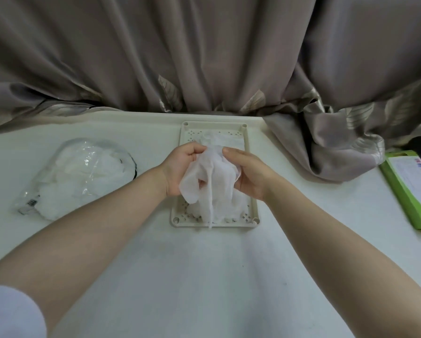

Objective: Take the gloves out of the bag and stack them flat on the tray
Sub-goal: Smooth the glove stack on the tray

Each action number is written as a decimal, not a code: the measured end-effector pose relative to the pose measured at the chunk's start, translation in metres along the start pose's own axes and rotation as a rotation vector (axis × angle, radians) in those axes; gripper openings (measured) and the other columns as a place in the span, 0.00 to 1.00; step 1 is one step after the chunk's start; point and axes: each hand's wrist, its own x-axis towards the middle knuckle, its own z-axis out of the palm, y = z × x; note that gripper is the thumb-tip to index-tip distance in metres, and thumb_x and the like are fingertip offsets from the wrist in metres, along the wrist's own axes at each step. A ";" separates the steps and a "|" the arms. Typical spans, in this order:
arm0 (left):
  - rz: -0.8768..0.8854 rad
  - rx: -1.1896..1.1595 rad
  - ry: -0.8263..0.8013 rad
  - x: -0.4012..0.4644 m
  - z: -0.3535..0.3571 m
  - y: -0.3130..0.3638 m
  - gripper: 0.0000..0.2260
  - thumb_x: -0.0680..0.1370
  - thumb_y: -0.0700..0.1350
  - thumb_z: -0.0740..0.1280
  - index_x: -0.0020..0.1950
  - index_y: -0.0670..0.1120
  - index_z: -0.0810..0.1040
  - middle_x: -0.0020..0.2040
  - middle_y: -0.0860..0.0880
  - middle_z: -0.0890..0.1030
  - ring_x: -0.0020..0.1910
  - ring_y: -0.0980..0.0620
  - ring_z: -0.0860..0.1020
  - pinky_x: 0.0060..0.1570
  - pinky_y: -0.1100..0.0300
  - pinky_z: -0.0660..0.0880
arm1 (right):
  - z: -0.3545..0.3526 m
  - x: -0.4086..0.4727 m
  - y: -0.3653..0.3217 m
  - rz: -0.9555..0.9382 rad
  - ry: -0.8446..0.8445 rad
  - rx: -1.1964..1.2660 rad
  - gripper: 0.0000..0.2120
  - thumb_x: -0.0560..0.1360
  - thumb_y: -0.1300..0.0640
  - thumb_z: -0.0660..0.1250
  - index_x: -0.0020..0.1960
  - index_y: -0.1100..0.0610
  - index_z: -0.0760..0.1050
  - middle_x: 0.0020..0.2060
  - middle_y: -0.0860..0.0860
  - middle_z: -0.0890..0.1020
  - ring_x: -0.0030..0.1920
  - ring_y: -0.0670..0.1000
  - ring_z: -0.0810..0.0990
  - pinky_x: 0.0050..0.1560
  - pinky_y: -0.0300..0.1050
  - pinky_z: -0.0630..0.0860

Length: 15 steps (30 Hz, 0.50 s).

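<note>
I see left hand [180,168] and right hand [247,173] pinching one glove [210,181] directly over tray [252,191], long axis near-far; bag [82,174] lies left

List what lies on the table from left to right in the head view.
Clear plastic bag → left hand → white glove held over the tray → right hand → green box.

both hands [214,170] gripping glove [210,181], over tray [251,191]
</note>
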 end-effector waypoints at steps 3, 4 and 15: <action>-0.034 0.017 -0.021 0.007 -0.011 -0.003 0.16 0.79 0.49 0.55 0.46 0.41 0.77 0.35 0.45 0.79 0.34 0.50 0.79 0.41 0.58 0.74 | -0.002 0.004 0.002 0.031 -0.021 0.021 0.12 0.77 0.57 0.63 0.57 0.62 0.76 0.47 0.57 0.81 0.45 0.52 0.80 0.48 0.45 0.79; -0.055 0.029 -0.026 0.009 -0.015 -0.003 0.17 0.79 0.51 0.56 0.48 0.41 0.79 0.38 0.44 0.81 0.37 0.49 0.80 0.43 0.57 0.74 | -0.005 0.008 0.004 0.036 0.015 0.002 0.11 0.78 0.59 0.63 0.57 0.62 0.76 0.47 0.56 0.80 0.45 0.52 0.80 0.48 0.44 0.78; 0.028 0.363 0.146 0.050 -0.050 -0.007 0.04 0.79 0.43 0.63 0.46 0.45 0.76 0.43 0.47 0.81 0.39 0.52 0.81 0.42 0.56 0.80 | -0.018 0.060 -0.008 -0.003 0.408 0.009 0.17 0.74 0.64 0.68 0.62 0.56 0.73 0.47 0.53 0.81 0.42 0.50 0.80 0.45 0.43 0.76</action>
